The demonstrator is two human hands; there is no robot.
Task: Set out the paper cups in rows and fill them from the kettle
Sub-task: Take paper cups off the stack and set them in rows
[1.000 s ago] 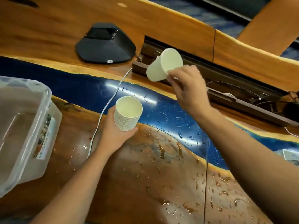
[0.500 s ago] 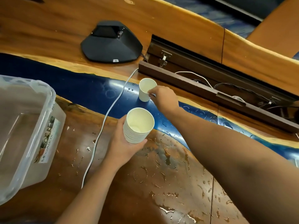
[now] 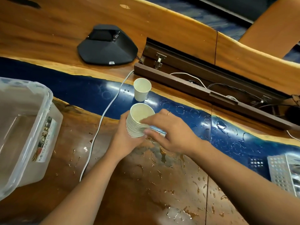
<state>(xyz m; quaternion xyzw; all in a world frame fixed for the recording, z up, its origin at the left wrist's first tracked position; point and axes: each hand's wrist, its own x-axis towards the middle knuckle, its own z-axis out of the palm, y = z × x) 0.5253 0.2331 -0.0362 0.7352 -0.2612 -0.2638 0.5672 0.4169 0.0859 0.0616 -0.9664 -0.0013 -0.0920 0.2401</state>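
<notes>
One white paper cup [image 3: 142, 89] stands upright and alone on the blue strip of the table, near the brown cable trough. Just in front of it my left hand [image 3: 125, 141] grips a stack of nested paper cups [image 3: 138, 120] from the left side and below. My right hand [image 3: 168, 132] has come in from the right; its fingertips pinch the rim of the top cup of that stack, thumb against the stack's lower side. No kettle shows in the head view.
A clear plastic box [image 3: 24, 135] stands at the left. A white cable [image 3: 103, 117] runs across the wet wooden table [image 3: 162, 184]. A black conference speaker [image 3: 107, 46] sits behind, beside an open cable trough [image 3: 203, 85]. A perforated metal object [image 3: 285, 172] lies at the right edge.
My right hand set the single cup down on the blue strip, let go of it, and came back to the rim of the stack held in my left hand.
</notes>
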